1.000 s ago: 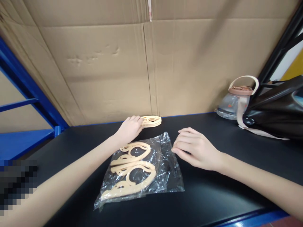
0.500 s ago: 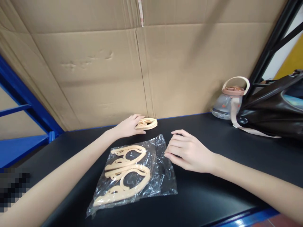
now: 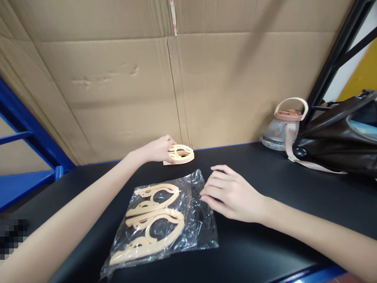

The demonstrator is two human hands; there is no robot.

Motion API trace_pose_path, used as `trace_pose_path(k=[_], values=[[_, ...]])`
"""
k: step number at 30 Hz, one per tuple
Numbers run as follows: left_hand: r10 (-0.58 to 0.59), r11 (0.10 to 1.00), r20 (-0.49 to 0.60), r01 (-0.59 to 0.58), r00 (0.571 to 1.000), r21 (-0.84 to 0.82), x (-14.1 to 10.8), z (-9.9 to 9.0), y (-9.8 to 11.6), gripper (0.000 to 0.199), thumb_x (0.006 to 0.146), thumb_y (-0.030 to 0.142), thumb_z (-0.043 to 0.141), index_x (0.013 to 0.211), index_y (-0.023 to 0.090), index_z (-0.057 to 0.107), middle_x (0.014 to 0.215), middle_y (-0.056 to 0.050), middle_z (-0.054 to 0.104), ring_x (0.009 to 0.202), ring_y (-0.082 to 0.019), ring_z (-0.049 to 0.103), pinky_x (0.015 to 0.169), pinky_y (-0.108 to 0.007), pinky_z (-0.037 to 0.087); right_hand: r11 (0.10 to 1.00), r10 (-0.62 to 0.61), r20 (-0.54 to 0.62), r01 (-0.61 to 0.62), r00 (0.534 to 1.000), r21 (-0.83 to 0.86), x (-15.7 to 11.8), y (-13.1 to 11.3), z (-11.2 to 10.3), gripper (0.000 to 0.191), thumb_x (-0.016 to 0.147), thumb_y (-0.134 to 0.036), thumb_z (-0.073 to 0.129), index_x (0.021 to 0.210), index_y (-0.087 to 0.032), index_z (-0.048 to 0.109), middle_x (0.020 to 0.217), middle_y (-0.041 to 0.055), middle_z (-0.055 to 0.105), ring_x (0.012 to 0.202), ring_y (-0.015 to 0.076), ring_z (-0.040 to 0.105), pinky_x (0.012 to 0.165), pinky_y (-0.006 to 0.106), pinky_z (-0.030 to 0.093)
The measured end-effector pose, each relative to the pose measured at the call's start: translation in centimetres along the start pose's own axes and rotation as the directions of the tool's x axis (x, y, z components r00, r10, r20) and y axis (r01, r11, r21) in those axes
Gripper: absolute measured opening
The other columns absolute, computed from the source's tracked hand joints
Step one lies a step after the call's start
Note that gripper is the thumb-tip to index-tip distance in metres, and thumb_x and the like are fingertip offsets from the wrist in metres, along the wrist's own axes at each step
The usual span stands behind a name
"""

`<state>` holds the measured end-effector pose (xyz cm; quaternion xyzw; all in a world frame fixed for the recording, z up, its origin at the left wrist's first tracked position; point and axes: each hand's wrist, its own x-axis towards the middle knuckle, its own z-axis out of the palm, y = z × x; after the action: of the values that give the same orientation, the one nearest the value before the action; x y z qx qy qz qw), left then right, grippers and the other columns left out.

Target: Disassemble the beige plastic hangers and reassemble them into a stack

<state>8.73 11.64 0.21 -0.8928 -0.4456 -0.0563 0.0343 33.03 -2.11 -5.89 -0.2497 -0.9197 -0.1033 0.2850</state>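
At the back of the black table, my left hand (image 3: 160, 150) has its thumb and fingers closed on the left end of a small stack of cream plastic folding hangers (image 3: 184, 154). Nearer to me lies a clear plastic bag (image 3: 200, 224) with cream folding hangers (image 3: 169, 237) inside, flat on the table. My right hand (image 3: 231, 192) is at the bag's right edge, fingers loosely curled and slightly apart, with nothing seen in it.
A cardboard wall (image 3: 123, 86) stands along the back edge of the table (image 3: 253, 243). On the right are a clear bottle (image 3: 284, 131) with a pink lid and strap, and a dark leather bag (image 3: 332, 137). A blue metal frame (image 3: 32, 122) rises at the left.
My left hand has closed its thumb and fingers on the end of the hanger stack, which now shows more of its left part. My right hand has hardly moved. The view has shifted slightly.
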Motion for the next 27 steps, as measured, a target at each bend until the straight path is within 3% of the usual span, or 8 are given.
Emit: trace_pose_path(k=[5, 10, 16, 18, 20, 23, 25, 27], values=[[0.119, 0.990, -0.119, -0.108, 0.986, 0.094, -2.8, -2.4, 3.7, 0.051, 0.074, 0.036, 0.058, 0.121, 0.020, 0.047, 0.118, -0.008, 0.049, 0.099, -0.024, 0.055, 0.081, -0.032, 0.044, 0.986, 0.158, -0.102, -0.163, 0.982, -0.041, 0.3, 0.4, -0.7, 0.026, 0.093, -0.026, 0.045, 0.113, -0.018, 0.058, 0.117, 0.0096, 0.059, 0.105, 0.0220, 0.053, 0.092, 0.041, 0.041], [0.235, 0.972, -0.081, -0.233, 0.969, 0.032, -6.2, -2.7, 7.9, 0.060, 0.077, 0.043, 0.059, 0.131, 0.024, 0.041, 0.115, -0.005, 0.051, 0.099, -0.023, 0.056, 0.082, -0.031, 0.045, 0.954, 0.287, -0.174, -0.298, 0.942, -0.038, 0.3, 1.1, -1.0, 0.066, 0.086, -0.047, 0.055, 0.141, -0.023, 0.029, 0.141, 0.0129, 0.040, 0.125, 0.0302, 0.040, 0.099, 0.051, 0.036], [0.247, 0.960, -0.064, -0.253, 0.967, -0.118, -8.7, -1.9, 9.3, 0.063, 0.080, 0.051, 0.060, 0.134, 0.028, 0.038, 0.131, -0.006, 0.048, 0.115, -0.026, 0.050, 0.094, -0.038, 0.043, 0.963, 0.183, 0.117, -0.202, 0.976, 0.181, 0.3, 0.8, -1.6, 0.085, 0.077, -0.062, 0.058, 0.145, -0.026, 0.020, 0.144, 0.0088, 0.038, 0.129, 0.0247, 0.037, 0.103, 0.045, 0.036], [0.238, 0.959, -0.119, -0.253, 0.964, -0.128, -9.2, -1.4, 9.4, 0.068, 0.080, 0.054, 0.059, 0.137, 0.028, 0.032, 0.138, -0.007, 0.043, 0.124, -0.028, 0.043, 0.101, -0.042, 0.039, 0.951, 0.206, 0.131, -0.230, 0.970, 0.207, 0.4, 0.7, -1.7, 0.078, 0.080, -0.057, 0.059, 0.144, -0.027, 0.024, 0.141, 0.0091, 0.040, 0.125, 0.0246, 0.041, 0.101, 0.045, 0.037], [0.138, 0.970, -0.241, -0.180, 0.961, -0.166, -9.7, -0.7, 9.4, 0.064, 0.087, 0.050, 0.051, 0.140, 0.027, 0.024, 0.141, -0.008, 0.040, 0.126, -0.028, 0.041, 0.103, -0.043, 0.037, 0.925, 0.257, 0.119, -0.280, 0.959, 0.256, 0.4, 1.0, -1.8, 0.073, 0.081, -0.053, 0.060, 0.141, -0.027, 0.028, 0.139, 0.0085, 0.043, 0.122, 0.0246, 0.046, 0.100, 0.046, 0.039], [-0.065, 0.973, -0.407, -0.033, 0.911, -0.228, -10.4, 0.9, 9.6, 0.038, 0.096, 0.033, 0.035, 0.134, 0.026, 0.032, 0.131, -0.006, 0.046, 0.118, -0.022, 0.047, 0.097, -0.039, 0.042, 0.834, 0.410, 0.086, -0.412, 0.908, 0.367, 0.3, 2.4, -2.0, 0.068, 0.081, -0.052, 0.062, 0.137, -0.027, 0.033, 0.134, 0.0082, 0.050, 0.114, 0.0246, 0.054, 0.095, 0.044, 0.045], [-0.019, 0.987, -0.400, -0.047, 0.916, -0.156, -10.8, 1.8, 9.8, 0.028, 0.097, 0.025, 0.033, 0.122, 0.024, 0.045, 0.117, -0.006, 0.052, 0.108, -0.021, 0.050, 0.090, -0.037, 0.045, 0.764, 0.516, 0.090, -0.505, 0.852, 0.401, 0.1, 3.7, -2.2, 0.065, 0.080, -0.052, 0.062, 0.133, -0.025, 0.038, 0.127, 0.0088, 0.055, 0.105, 0.0248, 0.059, 0.089, 0.043, 0.049], [0.120, 0.990, -0.301, -0.137, 0.946, -0.036, -11.1, 2.4, 10.1, 0.026, 0.094, 0.017, 0.036, 0.113, 0.023, 0.052, 0.109, -0.006, 0.052, 0.098, -0.020, 0.051, 0.082, -0.035, 0.047, 0.742, 0.561, 0.107, -0.556, 0.821, 0.375, 0.0, 4.8, -2.5, 0.062, 0.078, -0.053, 0.063, 0.129, -0.024, 0.044, 0.122, 0.0089, 0.059, 0.101, 0.0257, 0.061, 0.086, 0.043, 0.050]])
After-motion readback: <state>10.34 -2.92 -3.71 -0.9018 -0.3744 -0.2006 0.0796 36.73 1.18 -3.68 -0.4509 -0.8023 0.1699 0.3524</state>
